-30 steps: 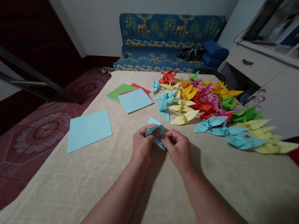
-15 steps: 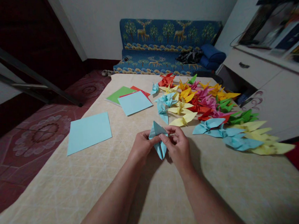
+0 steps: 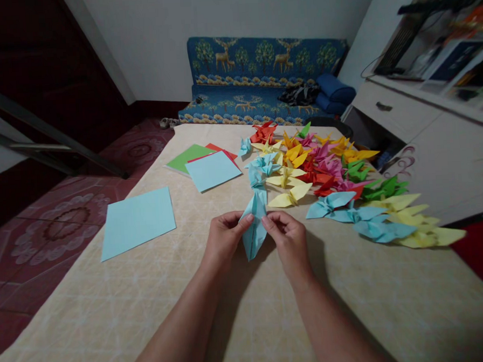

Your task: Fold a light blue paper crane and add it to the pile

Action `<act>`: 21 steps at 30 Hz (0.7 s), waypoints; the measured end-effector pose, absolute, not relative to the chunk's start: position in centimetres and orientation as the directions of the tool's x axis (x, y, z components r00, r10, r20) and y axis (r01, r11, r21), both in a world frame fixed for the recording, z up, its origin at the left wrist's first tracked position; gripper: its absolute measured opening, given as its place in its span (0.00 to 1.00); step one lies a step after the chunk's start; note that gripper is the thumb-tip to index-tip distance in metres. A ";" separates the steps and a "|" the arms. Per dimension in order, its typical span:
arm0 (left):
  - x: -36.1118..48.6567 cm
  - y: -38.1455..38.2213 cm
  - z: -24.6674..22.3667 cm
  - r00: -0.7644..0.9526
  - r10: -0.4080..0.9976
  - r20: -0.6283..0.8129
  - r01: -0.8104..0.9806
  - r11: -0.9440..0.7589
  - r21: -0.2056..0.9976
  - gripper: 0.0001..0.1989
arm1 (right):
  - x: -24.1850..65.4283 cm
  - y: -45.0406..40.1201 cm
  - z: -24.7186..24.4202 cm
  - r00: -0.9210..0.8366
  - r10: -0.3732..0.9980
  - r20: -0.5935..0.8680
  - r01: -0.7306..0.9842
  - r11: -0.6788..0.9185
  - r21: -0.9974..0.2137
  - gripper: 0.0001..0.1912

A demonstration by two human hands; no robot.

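Folded blue paper (image 3: pixel 255 231) pinched at both edges, tips far and near

Far left, over the tiled floor, I have a metal frame (image 3: pixel 94 157) standing beyond the table (image 3: pixel 159 309). On the table's left side I see a flat blue sheet (image 3: pixel 138 221) lying alone. Right of it and farther off, a second blue sheet (image 3: pixel 213 171) overlaps a green sheet (image 3: pixel 189 155) and a red sheet (image 3: pixel 220 147).

Next comes the left hand (image 3: pixel 224 236), its thumb pressed on the near face of the folded paper at the left edge, the other fingers curled behind or underneath, mostly hidden from me.

The folded paper is a slim diamond, centred in my view just above the cloth. Its long axis runs away from the wearer, the far tip leaning a little right, the near tip aimed down and slightly left. It lies between the two thumbs, both tips clear of the fingers; whether the near one touches the cloth I cannot tell.

The right hand (image 3: pixel 288 233) grips the opposite edge, its thumb tip against the paper and its fingers bent in.

Beyond and to the right I see a crowd of multicoloured paper birds (image 3: pixel 291 197), and past them a white cabinet (image 3: pixel 420 117).
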State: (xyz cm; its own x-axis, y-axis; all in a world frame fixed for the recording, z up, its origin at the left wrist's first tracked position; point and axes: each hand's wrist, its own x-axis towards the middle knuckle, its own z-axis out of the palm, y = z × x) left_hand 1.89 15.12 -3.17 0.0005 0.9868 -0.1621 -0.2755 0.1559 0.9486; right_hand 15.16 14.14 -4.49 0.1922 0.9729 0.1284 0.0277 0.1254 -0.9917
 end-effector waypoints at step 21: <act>3.0 14.3 -3.2 -0.023 0.997 -0.070 -0.206 0.064 0.976 0.11 | 15.0 14.3 -5.7 0.321 0.944 0.074 -0.207 0.146 -0.967 0.08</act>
